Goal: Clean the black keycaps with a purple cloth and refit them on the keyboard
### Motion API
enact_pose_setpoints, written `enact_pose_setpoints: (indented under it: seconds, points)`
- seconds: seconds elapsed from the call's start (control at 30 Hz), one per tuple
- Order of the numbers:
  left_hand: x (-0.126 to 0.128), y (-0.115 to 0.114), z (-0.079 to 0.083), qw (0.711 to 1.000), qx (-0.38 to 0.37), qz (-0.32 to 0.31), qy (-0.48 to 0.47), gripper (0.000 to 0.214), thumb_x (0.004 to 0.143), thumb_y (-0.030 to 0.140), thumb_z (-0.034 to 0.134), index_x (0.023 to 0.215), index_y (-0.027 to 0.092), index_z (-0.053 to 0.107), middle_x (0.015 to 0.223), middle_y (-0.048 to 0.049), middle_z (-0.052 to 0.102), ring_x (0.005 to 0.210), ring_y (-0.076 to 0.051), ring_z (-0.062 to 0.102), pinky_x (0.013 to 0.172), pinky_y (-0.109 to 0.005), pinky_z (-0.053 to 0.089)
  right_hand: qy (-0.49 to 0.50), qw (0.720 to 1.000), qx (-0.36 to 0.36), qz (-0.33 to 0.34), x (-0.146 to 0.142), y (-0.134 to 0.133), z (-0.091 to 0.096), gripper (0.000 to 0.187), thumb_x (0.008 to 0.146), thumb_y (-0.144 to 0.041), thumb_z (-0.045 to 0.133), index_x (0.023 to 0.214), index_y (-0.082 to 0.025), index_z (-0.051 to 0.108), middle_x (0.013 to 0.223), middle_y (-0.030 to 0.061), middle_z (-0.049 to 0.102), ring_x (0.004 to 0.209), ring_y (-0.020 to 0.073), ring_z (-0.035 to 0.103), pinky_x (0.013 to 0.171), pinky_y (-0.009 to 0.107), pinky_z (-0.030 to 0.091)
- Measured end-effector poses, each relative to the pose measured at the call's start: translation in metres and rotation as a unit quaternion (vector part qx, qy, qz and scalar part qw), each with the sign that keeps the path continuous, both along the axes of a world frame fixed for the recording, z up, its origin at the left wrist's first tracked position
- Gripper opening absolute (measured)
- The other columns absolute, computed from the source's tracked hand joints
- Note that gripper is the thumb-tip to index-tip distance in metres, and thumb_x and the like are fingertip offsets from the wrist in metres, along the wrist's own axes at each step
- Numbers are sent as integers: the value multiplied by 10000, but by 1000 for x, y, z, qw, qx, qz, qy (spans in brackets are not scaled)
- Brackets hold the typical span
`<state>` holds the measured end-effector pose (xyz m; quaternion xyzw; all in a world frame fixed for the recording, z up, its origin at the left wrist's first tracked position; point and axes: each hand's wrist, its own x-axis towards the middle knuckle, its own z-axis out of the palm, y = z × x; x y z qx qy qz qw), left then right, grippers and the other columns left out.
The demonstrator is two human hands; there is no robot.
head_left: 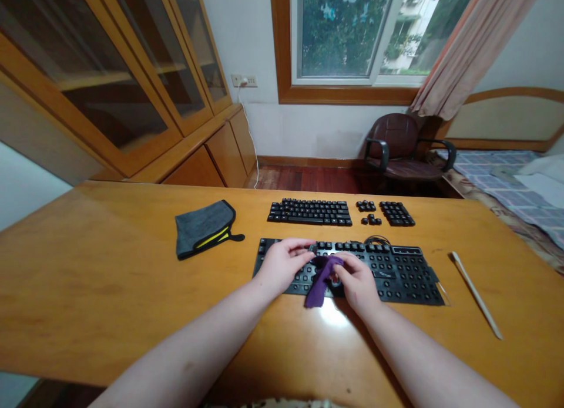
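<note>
A black keyboard base (396, 273) with its keycaps off lies on the wooden table (110, 279) before me. My right hand (356, 282) is closed on a purple cloth (319, 282), pressing it onto the base's middle. My left hand (284, 264) rests on the base's left part, its fingers curled toward the cloth. Beyond the base, the removed black keycaps (311, 212) are laid out in keyboard order, with a smaller cluster (369, 213) and a numpad block (396, 213) to their right.
A folded grey cloth (202, 228) with yellow trim lies at the left. A pale thin stick (476, 293) lies near the table's right edge. Past the table stand a brown chair (403, 147), wooden cabinets (132, 91) and a bed (515, 179).
</note>
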<state>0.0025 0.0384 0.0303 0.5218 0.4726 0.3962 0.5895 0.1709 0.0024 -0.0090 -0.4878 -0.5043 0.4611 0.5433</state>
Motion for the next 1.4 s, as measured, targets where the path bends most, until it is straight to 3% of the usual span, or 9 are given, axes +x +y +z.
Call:
enact_pose_setpoints:
  seconds: [0.2,0.37,0.5,0.83,1.0,1.23,1.4]
  points:
    - [10,-24,-25,998,47,44,-23,243,657,134,640,899,143,616,852,-52,642,786,-140,605,763,-274,501,-25,999,27,15,1,0,-2,137,740,-213,570,839,-197,665,814,39,581,576,123,549,489,238,468]
    - [10,-28,-38,993,116,33,8,190,671,167,650,855,139,610,847,-58,633,769,-145,610,752,-277,510,-74,994,75,25,2,-1,-3,196,734,-193,596,905,-240,682,869,53,638,808,183,592,683,299,494]
    - [8,-27,-43,990,130,33,34,180,671,189,660,845,148,639,834,-59,654,770,-159,627,749,-282,518,-83,991,91,44,4,0,-5,204,698,-159,632,872,-249,689,849,44,655,807,186,601,706,313,494]
    - [5,-29,-35,983,159,55,77,99,608,172,711,706,167,694,723,-35,692,678,-150,643,681,-249,529,-101,985,105,94,5,1,1,153,699,-186,667,827,-256,712,785,39,658,758,174,605,698,311,495]
    - [4,-29,-30,978,181,47,89,86,587,145,724,664,178,709,690,-35,696,656,-148,638,666,-244,522,-73,988,100,88,5,2,-1,110,681,-184,679,749,-259,722,736,30,671,711,164,614,670,293,509]
    - [6,-29,-34,983,154,54,88,79,609,174,712,684,197,714,711,-30,702,677,-157,639,688,-264,516,-79,990,94,65,7,2,-3,170,698,-128,607,725,-257,715,728,24,655,692,161,606,626,286,509]
    - [8,-29,-32,987,120,66,78,76,615,175,696,687,193,712,704,-27,702,676,-168,644,679,-270,518,-118,986,85,85,5,0,3,137,736,-186,610,797,-249,715,785,41,656,769,177,604,708,314,491]
